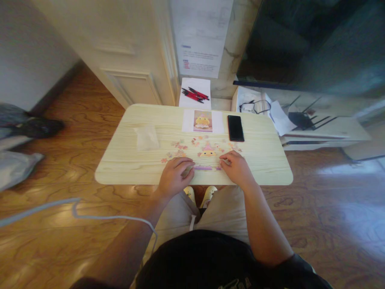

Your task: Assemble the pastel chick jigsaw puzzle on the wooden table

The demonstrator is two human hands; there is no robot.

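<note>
From my remote feed, clock set on the table (112, 164) ctr: a pale packet (147, 138) lies at 9 o'clock. Closer in, also abt 9, I see loose puzzle pcs (179, 147). L hand (176, 175) is at 7, thumb and fingertips near the L end of a purple puzzle strip (203, 167); can't tell if they pinch it. That strip sits at 5, the chick-face puzzle section (208, 152) at 4, a printed pic sheet (203, 121) btwn 12 and 1. R hand (237, 166) is at 4, farther out, fingertips bunched nr the strip's R end; can't tell if they grip a pc. Phone (236, 128) at 2.
</note>
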